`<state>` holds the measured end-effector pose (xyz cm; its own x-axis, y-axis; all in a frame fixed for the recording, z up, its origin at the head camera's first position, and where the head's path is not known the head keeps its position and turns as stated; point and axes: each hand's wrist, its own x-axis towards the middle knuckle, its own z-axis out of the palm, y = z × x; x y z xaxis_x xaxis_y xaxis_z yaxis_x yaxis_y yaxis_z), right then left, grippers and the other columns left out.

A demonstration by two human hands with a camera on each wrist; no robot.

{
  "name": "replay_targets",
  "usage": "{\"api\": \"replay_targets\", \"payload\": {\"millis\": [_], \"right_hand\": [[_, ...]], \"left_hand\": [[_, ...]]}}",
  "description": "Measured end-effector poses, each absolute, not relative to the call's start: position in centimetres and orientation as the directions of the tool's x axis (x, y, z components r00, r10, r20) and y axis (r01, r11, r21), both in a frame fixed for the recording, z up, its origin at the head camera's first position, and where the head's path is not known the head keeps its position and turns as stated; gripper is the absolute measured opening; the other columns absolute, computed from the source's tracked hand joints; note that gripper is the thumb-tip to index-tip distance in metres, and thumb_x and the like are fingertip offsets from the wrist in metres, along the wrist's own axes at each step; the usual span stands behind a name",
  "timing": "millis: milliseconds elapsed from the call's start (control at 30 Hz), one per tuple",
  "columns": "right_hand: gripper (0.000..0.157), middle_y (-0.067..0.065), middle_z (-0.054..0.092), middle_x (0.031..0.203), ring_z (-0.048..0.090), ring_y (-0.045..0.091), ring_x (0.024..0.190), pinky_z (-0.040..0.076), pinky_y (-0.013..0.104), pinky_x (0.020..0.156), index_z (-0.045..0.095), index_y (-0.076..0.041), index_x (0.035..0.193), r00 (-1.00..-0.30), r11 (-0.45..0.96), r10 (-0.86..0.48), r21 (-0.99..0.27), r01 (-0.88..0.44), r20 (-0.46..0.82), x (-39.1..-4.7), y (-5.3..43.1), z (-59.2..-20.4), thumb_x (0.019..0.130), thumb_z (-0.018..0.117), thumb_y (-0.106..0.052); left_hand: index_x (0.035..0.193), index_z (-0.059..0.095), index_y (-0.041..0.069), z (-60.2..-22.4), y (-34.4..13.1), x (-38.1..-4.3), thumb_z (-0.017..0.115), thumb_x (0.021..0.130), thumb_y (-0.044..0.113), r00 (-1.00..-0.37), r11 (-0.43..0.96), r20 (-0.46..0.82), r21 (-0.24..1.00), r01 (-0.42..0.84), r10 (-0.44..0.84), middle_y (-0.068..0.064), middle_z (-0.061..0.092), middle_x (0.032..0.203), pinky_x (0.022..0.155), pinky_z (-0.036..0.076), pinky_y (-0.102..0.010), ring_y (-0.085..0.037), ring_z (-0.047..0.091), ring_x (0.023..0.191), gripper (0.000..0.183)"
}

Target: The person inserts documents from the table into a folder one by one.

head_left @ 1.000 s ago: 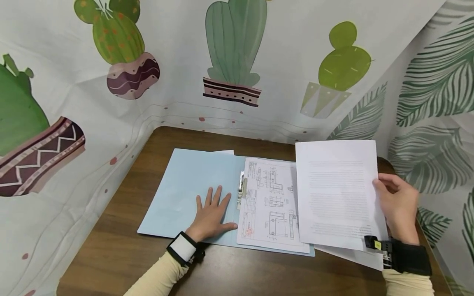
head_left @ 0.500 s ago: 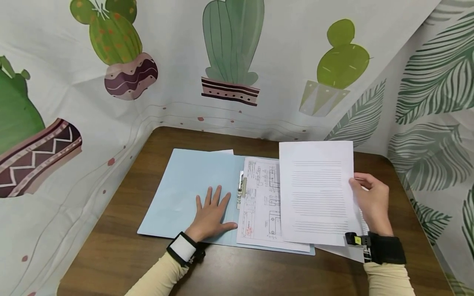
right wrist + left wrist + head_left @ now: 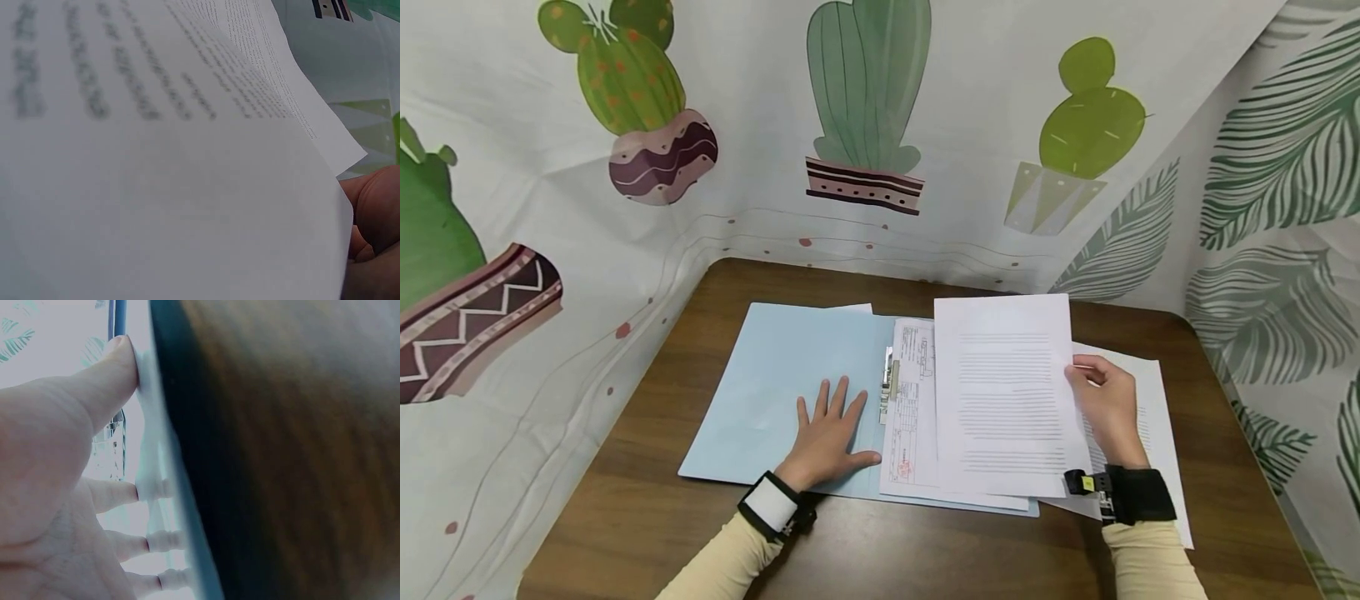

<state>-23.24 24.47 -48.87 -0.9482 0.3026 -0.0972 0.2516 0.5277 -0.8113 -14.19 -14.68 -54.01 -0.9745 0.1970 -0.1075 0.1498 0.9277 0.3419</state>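
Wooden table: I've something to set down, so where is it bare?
The wooden table is bare left of the blue folder and on its near side, between the sleeves. Crowded on the right: the right hand holds a printed sheet over the drawing; another sheet juts out.

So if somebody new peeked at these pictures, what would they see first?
Probably the big green cactuses printed on the white backdrop behind the table. Next might come the light-blue folder lying open on the table, with the left hand spread flat on its left cover, and the right hand pinching the right edge of a printed sheet over the folder's right side.
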Motion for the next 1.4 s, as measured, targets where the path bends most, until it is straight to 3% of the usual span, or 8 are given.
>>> {"api": "replay_targets", "payload": {"millis": [167, 733, 1067, 1400], "right_hand": [[0.033, 0.017, 0.066, 0.125, 0.065, 0.027, 0.096, 0.048, 0.024, 0.069, 0.068, -0.009, 0.132, -0.960, 0.542, 0.269, -0.812, 0.218, -0.079, -23.3, 23.3, -49.6, 0.105, 0.059, -0.025], [0.032, 0.019, 0.064, 0.126, 0.061, 0.031, 0.106, 0.045, 0.032, 0.079, 0.067, -0.005, 0.132, -0.969, 0.516, 0.221, -0.830, 0.213, -0.112, -23.6, 20.8, -50.9, 0.105, 0.058, -0.021], [0.028, 0.018, 0.065, 0.123, 0.064, 0.030, 0.102, 0.049, 0.030, 0.078, 0.068, -0.004, 0.128, -0.975, 0.516, 0.193, -0.834, 0.194, -0.108, -23.7, 19.7, -51.5, 0.103, 0.060, -0.016], [0.027, 0.018, 0.066, 0.120, 0.061, 0.030, 0.099, 0.046, 0.034, 0.078, 0.068, -0.004, 0.127, -0.977, 0.526, 0.186, -0.829, 0.188, -0.104, -23.5, 18.8, -51.7, 0.103, 0.060, -0.016]], "left_hand": [[0.157, 0.042, 0.008, -54.1, -14.7, -14.1, 0.079, 0.080, 0.062, -0.974, 0.926, -0.103, 0.344, 0.154, 0.200, -0.025, 0.019, 0.167, 0.110, 0.005, -0.081, -0.052, 0.007, 0.153, 0.101], [0.156, 0.043, 0.007, -54.1, -14.7, -13.9, 0.080, 0.081, 0.061, -0.974, 0.920, -0.088, 0.357, 0.163, 0.207, -0.026, 0.021, 0.167, 0.110, 0.007, -0.081, -0.053, 0.009, 0.153, 0.100], [0.155, 0.044, 0.006, -54.3, -14.7, -13.8, 0.079, 0.081, 0.061, -0.975, 0.920, -0.078, 0.355, 0.168, 0.209, -0.027, 0.022, 0.166, 0.109, 0.008, -0.081, -0.053, 0.010, 0.153, 0.099], [0.156, 0.043, 0.006, -54.0, -14.8, -14.0, 0.079, 0.081, 0.061, -0.975, 0.922, -0.086, 0.351, 0.165, 0.207, -0.026, 0.021, 0.166, 0.110, 0.008, -0.081, -0.052, 0.009, 0.153, 0.099]]}}
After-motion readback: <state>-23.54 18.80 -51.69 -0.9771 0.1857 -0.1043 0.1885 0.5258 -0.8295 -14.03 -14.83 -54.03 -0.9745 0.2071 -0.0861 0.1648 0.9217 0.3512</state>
